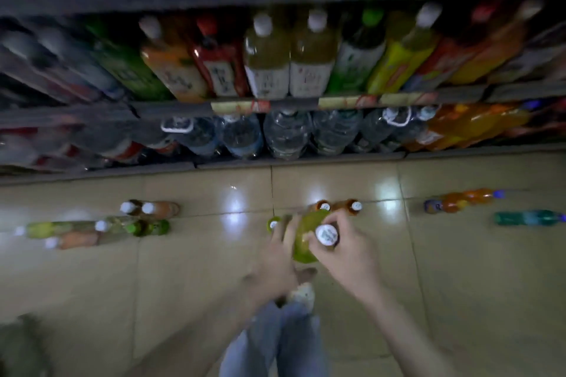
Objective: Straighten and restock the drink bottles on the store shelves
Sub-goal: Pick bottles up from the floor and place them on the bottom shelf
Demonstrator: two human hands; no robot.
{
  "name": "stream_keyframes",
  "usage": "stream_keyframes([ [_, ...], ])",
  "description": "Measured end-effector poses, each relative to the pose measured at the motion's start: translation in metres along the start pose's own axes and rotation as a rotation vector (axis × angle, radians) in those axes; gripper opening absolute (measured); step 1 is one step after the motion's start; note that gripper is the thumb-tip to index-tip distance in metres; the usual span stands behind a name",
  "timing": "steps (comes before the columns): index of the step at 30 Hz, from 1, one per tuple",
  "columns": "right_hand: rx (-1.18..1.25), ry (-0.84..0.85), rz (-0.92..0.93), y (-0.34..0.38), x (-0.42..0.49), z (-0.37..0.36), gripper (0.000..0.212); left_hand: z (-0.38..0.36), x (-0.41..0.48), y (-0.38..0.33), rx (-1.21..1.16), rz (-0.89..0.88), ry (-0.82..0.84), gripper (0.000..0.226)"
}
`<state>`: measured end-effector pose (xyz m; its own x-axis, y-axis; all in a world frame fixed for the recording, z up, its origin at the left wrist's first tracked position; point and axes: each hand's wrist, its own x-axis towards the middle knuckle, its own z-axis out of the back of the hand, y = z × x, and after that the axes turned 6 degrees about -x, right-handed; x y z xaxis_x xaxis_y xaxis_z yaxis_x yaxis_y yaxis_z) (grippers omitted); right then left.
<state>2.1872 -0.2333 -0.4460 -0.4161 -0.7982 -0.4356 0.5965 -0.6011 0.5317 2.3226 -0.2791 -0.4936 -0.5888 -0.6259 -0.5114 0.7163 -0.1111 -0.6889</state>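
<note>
I look down at a tiled floor in front of drink shelves. My left hand and my right hand both close around a yellow-green bottle held above the floor. The right fingers wrap its neck just under the white cap. A green-capped bottle stands by the left fingers. Two brown white-capped bottles stand just behind. The upper shelf holds a row of tea and juice bottles. Large water bottles fill the lower shelf.
A cluster of green and orange bottles stands and lies on the floor at left. An orange bottle and a teal bottle lie at right. My jeans-clad legs are below my hands. The image is motion-blurred.
</note>
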Motion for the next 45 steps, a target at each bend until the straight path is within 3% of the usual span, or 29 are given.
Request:
stream_keyframes([
  [6, 0.192, -0.179, 0.275, 0.146, -0.050, 0.141, 0.019, 0.155, -0.064, -0.124, -0.102, -0.197, -0.323, 0.081],
  [10, 0.271, -0.348, 0.429, 0.213, -0.053, 0.190, 0.016, 0.229, -0.084, -0.166, -0.047, -0.325, -0.427, 0.095],
  [15, 0.375, -0.492, 0.494, 0.281, -0.032, 0.216, 0.013, 0.302, -0.084, -0.168, 0.033, -0.386, -0.608, 0.095],
  [18, 0.449, -0.549, 0.471, 0.320, -0.009, 0.218, 0.011, 0.347, -0.081, -0.152, 0.172, -0.330, -0.666, 0.089],
  [24, 0.530, -0.638, 0.385, 0.386, 0.043, 0.199, 0.016, 0.445, -0.061, -0.111, 0.353, -0.260, -0.886, 0.061],
  [30, 0.451, -0.702, 0.282, 0.420, 0.089, 0.182, 0.024, 0.482, -0.024, -0.093, 0.657, -0.304, -0.894, 0.070],
  [33, 0.364, -0.705, 0.297, 0.430, 0.103, 0.174, 0.024, 0.487, -0.010, -0.093, 0.717, -0.192, -0.832, 0.079],
  [36, 0.240, -0.718, 0.287, 0.437, 0.116, 0.164, 0.027, 0.485, -0.005, -0.100, 0.723, -0.111, -0.793, 0.081],
  [41, 0.025, -0.748, 0.343, 0.448, 0.133, 0.155, 0.034, 0.487, 0.012, -0.098, 0.718, -0.137, -0.845, 0.082],
  [45, -0.253, -0.629, 0.276, 0.454, 0.138, 0.166, 0.051, 0.497, 0.018, -0.103, 0.705, -0.136, -0.900, 0.067],
])
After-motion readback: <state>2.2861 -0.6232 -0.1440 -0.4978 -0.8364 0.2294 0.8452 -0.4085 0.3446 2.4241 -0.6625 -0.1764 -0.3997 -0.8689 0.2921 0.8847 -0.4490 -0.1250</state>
